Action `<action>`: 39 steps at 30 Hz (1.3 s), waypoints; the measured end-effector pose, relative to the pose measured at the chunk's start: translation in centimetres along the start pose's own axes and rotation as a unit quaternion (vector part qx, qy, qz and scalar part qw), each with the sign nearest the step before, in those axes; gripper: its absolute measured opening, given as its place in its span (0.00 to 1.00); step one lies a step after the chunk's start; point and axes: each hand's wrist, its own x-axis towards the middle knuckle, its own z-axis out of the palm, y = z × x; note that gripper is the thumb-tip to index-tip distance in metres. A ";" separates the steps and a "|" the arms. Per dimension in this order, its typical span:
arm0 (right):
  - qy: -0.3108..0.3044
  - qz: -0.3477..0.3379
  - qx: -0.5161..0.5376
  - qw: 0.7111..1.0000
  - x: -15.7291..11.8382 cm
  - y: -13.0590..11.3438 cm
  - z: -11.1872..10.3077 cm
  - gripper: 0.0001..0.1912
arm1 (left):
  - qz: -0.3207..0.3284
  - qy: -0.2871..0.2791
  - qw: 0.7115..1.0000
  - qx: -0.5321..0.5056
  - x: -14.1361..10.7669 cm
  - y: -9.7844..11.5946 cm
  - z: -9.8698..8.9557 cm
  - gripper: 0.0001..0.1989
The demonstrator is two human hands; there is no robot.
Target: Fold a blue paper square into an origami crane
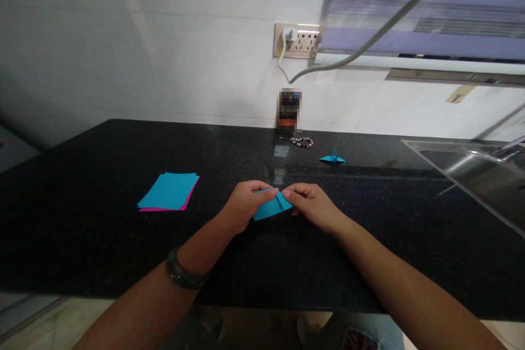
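Both my hands pinch one folded sheet of blue paper (268, 209) just over the dark countertop. My left hand (246, 201) grips its left and upper part, the thumb lying on top. At its upper right edge, my right hand (311, 202) closes thumb and fingers on the paper near a small fold. The thumbs nearly meet, and the fingers behind the sheet are partly hidden. Off to the left lies a stack of square paper (169, 191), blue on top with pink edges showing below. A blue folded paper crane (333, 158) rests farther back on the right.
A black countertop (102, 246) runs up to a white tiled wall. A phone-like blurred item (289, 110) leans there, with a beaded strap (302, 143) beside it. At right is a metal sink (484, 180). A grey cable (369, 44) hangs from the wall socket (305, 41).
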 end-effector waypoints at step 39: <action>-0.035 0.056 0.025 0.998 0.1 0.5 -0.3 0.13 | -0.007 -0.048 0.999 0.000 0.5 -1.1 -0.5 0.19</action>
